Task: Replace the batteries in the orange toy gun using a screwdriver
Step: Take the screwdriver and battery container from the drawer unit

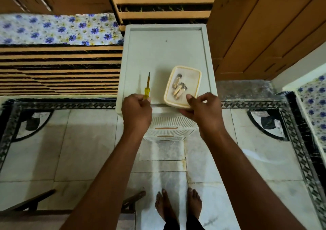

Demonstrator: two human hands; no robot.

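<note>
You stand barefoot on a pale marble floor [98,141] with a black-and-white patterned border, facing a white plastic drawer unit [169,129] whose flat top serves as your desk [164,53]. Wooden cupboard doors [255,27] rise on the right, a slatted wooden panel [58,71] lies to the left, and a cloth printed with blue flowers [58,29] runs above it. 2 drawer fronts with orange handles show below the desk's near edge.

Your left hand [136,112] is curled around the yellow handle of the screwdriver [147,87], whose metal tip points away from you over the left part of the desk. Your right hand [202,109] grips the near edge of a cream plastic container [192,79], thumb on the rim and fingers underneath; the container sits at the desk's near right corner, partly overhanging the edge. Inside it lie the batteries [178,87], gold-toned with dark ends, loosely piled; the picture is too soft to count them surely. The rest of the desk carries only a small dark speck near its far middle.

The orange toy gun shows nowhere in this view. No brand, label or writing can be read on the screwdriver, the container or the batteries.
</note>
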